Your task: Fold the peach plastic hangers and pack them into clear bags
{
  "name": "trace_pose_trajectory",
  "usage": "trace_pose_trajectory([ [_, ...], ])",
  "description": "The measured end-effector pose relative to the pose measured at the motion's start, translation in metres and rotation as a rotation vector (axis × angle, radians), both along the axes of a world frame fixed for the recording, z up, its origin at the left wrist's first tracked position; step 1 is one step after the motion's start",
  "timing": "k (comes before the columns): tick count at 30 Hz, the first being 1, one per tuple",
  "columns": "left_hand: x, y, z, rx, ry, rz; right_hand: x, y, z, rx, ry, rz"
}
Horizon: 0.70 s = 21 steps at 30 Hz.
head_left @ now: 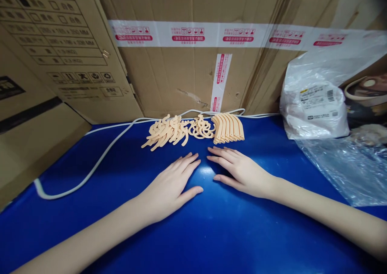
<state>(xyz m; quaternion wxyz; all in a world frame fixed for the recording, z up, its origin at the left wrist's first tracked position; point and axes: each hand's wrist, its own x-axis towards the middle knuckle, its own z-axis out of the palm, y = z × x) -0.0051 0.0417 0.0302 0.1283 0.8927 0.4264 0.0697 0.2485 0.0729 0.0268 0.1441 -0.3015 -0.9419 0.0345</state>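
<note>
My left hand (173, 185) lies flat on the blue tabletop (193, 241), fingers stretched out and thumb apart, holding nothing. Palm down to its right rests my right hand (238, 169), also empty with its fingers extended. Just beyond the left fingertips is a loose heap of pale, curved strips with hooked ends (166, 132). Small pale ring-like or C-shaped pieces (201, 127) lie in the middle of the row. Past my right fingertips stands a neat row of wider curved pale pieces (229, 128), with small holes near their lower ends. Neither hand touches these pieces.
A white cable (99, 161) loops along the left and back. Cardboard boxes (187, 76) wall off the back and left. At the right sit a white plastic bag with a label (314, 104), clear plastic film (341, 169) and a partly visible dark item with a beige band (367, 92).
</note>
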Motion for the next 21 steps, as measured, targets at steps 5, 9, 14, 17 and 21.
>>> trace_pose_trajectory([
  [5, 0.005, -0.001, -0.003, 0.06, -0.002, 0.08, 0.007, 0.002, -0.004, -0.036, 0.011, -0.005],
  [9, 0.004, -0.001, -0.006, 0.061, -0.011, 0.074, 0.01, 0.003, -0.004, -0.063, -0.003, 0.01],
  [14, -0.006, 0.002, -0.007, 0.048, 0.005, -0.009, 0.013, 0.005, -0.004, -0.069, -0.047, 0.021],
  [17, -0.01, 0.003, -0.01, 0.075, -0.006, -0.028, 0.014, 0.005, -0.006, -0.061, -0.064, 0.015],
  [21, -0.011, 0.001, -0.014, 0.096, -0.011, -0.037, 0.014, 0.006, -0.011, -0.058, -0.062, 0.01],
])
